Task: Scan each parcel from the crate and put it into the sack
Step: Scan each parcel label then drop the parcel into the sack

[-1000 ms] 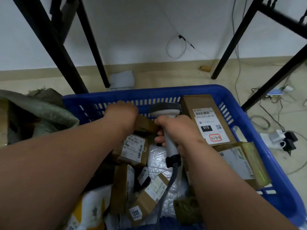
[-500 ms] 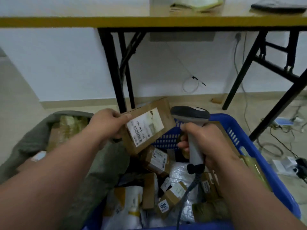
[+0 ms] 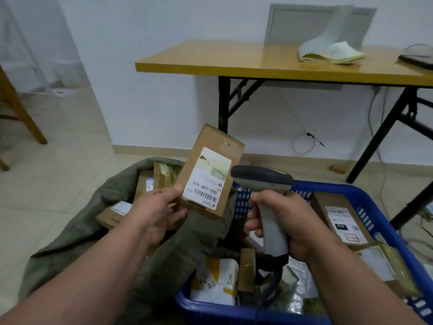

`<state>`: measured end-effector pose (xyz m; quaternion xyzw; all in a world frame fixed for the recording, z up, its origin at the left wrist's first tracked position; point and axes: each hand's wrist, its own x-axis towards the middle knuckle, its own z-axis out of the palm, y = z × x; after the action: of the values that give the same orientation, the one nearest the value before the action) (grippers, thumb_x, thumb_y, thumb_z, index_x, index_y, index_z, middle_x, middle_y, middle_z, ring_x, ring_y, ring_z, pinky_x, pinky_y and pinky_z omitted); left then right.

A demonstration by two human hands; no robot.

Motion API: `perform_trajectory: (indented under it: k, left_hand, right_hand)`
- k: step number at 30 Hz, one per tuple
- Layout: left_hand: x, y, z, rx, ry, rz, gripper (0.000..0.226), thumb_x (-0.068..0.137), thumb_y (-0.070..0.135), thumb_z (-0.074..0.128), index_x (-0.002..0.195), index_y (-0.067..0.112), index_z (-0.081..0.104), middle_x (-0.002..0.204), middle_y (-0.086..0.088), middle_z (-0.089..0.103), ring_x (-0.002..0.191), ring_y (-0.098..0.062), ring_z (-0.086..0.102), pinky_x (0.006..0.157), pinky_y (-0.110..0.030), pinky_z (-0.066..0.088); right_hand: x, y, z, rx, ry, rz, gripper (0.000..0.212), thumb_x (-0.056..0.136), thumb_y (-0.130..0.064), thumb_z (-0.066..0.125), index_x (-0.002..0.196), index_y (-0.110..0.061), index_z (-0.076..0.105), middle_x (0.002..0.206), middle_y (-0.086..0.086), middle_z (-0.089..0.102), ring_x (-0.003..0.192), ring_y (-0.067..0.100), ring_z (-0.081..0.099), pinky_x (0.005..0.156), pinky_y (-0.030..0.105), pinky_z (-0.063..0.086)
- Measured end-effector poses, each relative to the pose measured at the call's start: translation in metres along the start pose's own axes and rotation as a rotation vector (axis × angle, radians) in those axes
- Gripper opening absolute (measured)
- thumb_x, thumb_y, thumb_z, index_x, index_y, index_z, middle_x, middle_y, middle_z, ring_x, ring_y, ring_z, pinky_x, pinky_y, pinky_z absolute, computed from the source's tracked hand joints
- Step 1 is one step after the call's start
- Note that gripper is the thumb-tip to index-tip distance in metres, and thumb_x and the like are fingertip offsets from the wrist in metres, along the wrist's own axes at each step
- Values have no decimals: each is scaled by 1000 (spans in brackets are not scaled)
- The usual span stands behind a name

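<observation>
Cardboard parcel (image 3: 208, 174) in left hand (image 3: 155, 213); label print partly blurred.

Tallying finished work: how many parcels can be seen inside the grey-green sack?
3: a brown box at the back, a taped yellowish parcel beside it, a brown box near the left hand. More may be hidden.

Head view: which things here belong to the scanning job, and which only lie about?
Job: cardboard parcel in the left hand; scanner in the right hand; blue crate; green sack.

Lying about: table; open booklet; coiled cable; wooden chair.
</observation>
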<state>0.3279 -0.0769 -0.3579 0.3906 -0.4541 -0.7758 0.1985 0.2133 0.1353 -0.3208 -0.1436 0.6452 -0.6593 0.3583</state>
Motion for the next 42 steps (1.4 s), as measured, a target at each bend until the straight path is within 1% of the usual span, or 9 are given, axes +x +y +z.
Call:
perform_trajectory:
  k: [7, 13, 17, 20, 23, 28, 35, 38, 42]
  left_hand:
    - [3, 10, -18, -136, 20, 6, 45, 91, 8, 65, 132, -4, 52, 106, -15, 73, 97, -26, 70, 70, -29, 62]
    - [4, 14, -32, -188, 64, 10, 37, 91, 5, 64, 126, -4, 57, 116, -16, 70, 107, -27, 66, 75, -30, 60]
    - [3, 15, -44, -180, 71, 16, 25, 91, 5, 65, 115, -2, 62, 97, -13, 75, 94, -25, 71, 66, -29, 61]
    - [3, 15, -50, -177, 84, 17, 8, 91, 5, 64, 98, 2, 63, 95, -12, 75, 88, -24, 71, 61, -27, 61]
    - [3, 15, -54, -177, 89, 23, 3, 91, 5, 64, 92, 2, 63, 84, -10, 76, 83, -23, 72, 59, -26, 60]
    - [4, 17, -60, -224, 101, 31, 11, 90, 4, 66, 97, 3, 58, 88, -13, 76, 73, -22, 75, 56, -26, 58]
    - [7, 17, -72, -211, 124, 37, 23, 89, 5, 68, 109, 0, 58, 89, -14, 76, 77, -23, 75, 59, -27, 59]
    - [6, 19, -82, -199, 154, 28, 16, 88, 5, 68, 101, 1, 60, 91, -15, 76, 77, -23, 75, 58, -26, 58]
    - [2, 29, -105, -198, 257, 41, 17, 88, 9, 69, 101, 2, 62, 80, -9, 77, 74, -22, 75, 54, -25, 57]
  right_hand:
    - [9, 5, 35, 13, -123, 84, 15, 88, -16, 65, 84, -2, 64, 64, 12, 65, 54, 22, 67, 45, 27, 51]
    - [12, 8, 49, -5, -139, 107, 16, 87, -18, 64, 79, -5, 64, 63, 10, 65, 53, 20, 66, 45, 25, 49]
    - [10, 7, 53, -18, -137, 104, 15, 86, -17, 64, 75, -6, 64, 63, 10, 64, 52, 20, 65, 45, 25, 49]
    - [10, 6, 57, -50, -127, 94, 15, 86, -14, 62, 74, -6, 63, 61, 9, 63, 51, 20, 64, 44, 25, 48]
    - [9, 6, 59, -77, -124, 88, 14, 86, -12, 61, 73, -6, 63, 60, 9, 62, 50, 20, 63, 43, 26, 47]
    - [10, 7, 63, -87, -131, 97, 13, 85, -12, 61, 73, -6, 62, 60, 10, 62, 49, 20, 62, 43, 25, 47]
    - [12, 9, 72, -98, -137, 105, 13, 86, -11, 61, 75, -3, 62, 59, 11, 62, 48, 21, 62, 42, 25, 48]
    - [14, 9, 78, -113, -150, 104, 13, 86, -12, 62, 77, -2, 63, 60, 12, 63, 49, 22, 63, 42, 26, 48]
    - [18, 13, 86, -154, -150, 88, 12, 88, -13, 63, 82, -3, 65, 59, 11, 65, 50, 20, 65, 43, 26, 49]
